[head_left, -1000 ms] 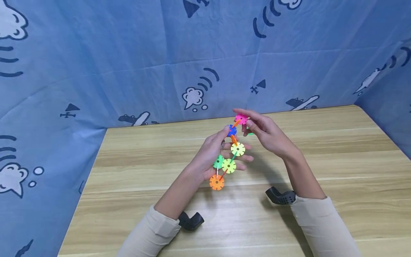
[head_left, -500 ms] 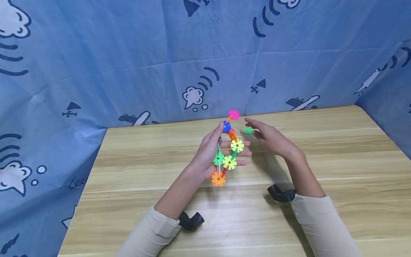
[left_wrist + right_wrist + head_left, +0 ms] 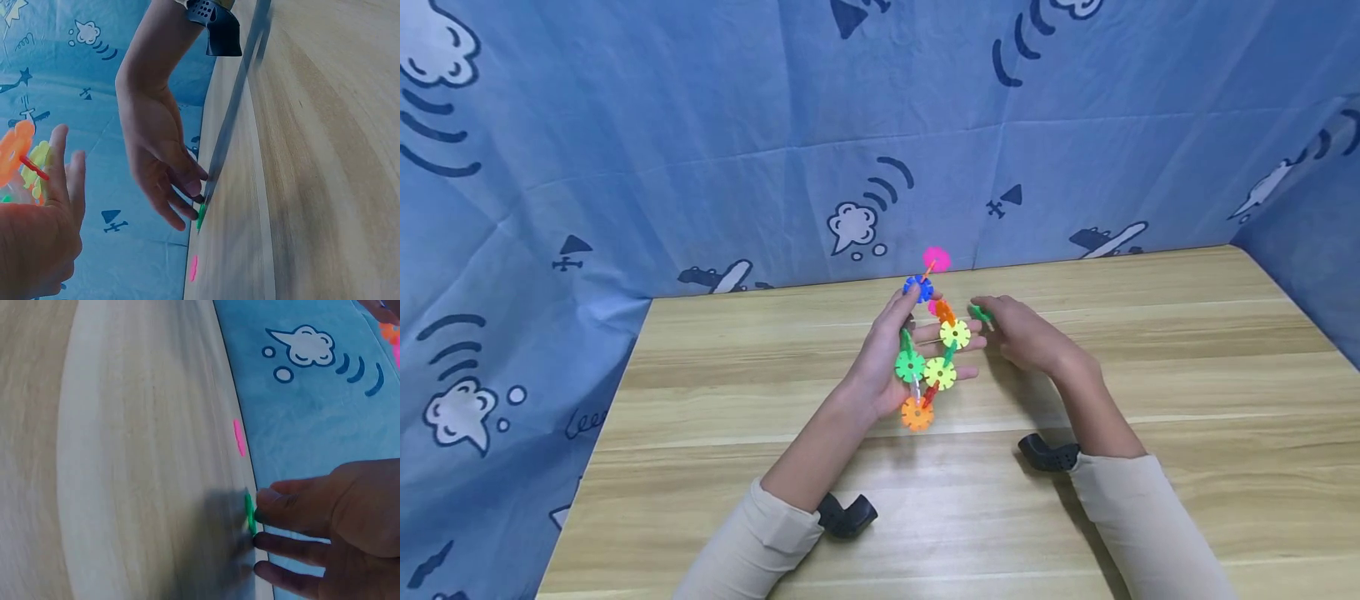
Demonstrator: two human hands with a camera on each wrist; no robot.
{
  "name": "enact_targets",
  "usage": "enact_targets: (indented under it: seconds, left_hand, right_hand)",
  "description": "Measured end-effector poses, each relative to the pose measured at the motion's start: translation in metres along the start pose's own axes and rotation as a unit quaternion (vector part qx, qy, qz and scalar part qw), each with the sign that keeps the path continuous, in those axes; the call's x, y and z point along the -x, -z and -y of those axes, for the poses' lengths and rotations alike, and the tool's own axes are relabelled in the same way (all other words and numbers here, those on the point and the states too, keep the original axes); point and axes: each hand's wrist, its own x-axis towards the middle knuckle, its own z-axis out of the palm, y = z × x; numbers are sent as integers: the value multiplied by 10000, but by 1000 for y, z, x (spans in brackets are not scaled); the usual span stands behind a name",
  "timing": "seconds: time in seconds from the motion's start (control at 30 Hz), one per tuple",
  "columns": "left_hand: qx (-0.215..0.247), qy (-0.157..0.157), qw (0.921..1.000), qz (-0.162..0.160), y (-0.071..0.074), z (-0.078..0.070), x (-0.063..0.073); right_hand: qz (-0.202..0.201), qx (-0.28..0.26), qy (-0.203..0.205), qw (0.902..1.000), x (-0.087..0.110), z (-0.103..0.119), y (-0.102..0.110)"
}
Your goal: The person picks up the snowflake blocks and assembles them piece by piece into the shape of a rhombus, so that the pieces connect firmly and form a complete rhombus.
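Observation:
My left hand (image 3: pixel 880 358) holds a chain of snowflake building discs, its thumb against the blue disc (image 3: pixel 918 288). A pink disc (image 3: pixel 936 259) sticks up at the chain's top end, joined by an edge-on orange disc. Lower down are a yellow disc (image 3: pixel 955 334), a green disc (image 3: pixel 910 366) and an orange disc (image 3: pixel 917 413); others are linked edge-on between them. To the right, my right hand (image 3: pixel 1033 333) pinches a loose green disc (image 3: pixel 981 316) at the tabletop; it looks tilted. In the right wrist view, thumb and fingertips meet that loose disc (image 3: pixel 250 514).
Another loose pink disc (image 3: pixel 239 437) lies on the wooden table (image 3: pixel 737 375) near its back edge, mostly hidden behind the left hand in the head view. A blue patterned cloth (image 3: pixel 737 167) hangs behind the table. Black devices (image 3: pixel 846 517) are worn at both wrists.
My right hand has let go of the chain's pink disc and moved down to the loose green disc, which has tilted. The chain's upper end has swung left in my left hand.

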Motion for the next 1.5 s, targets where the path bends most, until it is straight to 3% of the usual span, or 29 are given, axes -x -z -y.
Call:
enact_targets:
  seconds: [0.17,0.33,0.57,0.8,1.1,1.5]
  left_hand:
    - [83,118,9999,38,-1,-1,0]
    - [-96,-112,9999,72,-1,1,1]
    - [-250,-238,9994,-46,-1,4,1]
    - [-159,-286,9994,-103,-1,5,0]
    - [-297,-348,9989,-31,0,6,1]
    - [-248,-373,9989,-108,0,9,1]
  right_hand:
    - [-76,8,-396,9992,-4,5,-4]
    - [-56,-70,-792,9968,-4,4,-4]
    - [-109,18,-793,9968,0,-2,-2]
    - [-392,-636,-483,9960,0,-9,7]
    - [-1029,-2145,-78,9713,7,-3,23]
    - [-1330,-2752,69,9521,17,11,33]
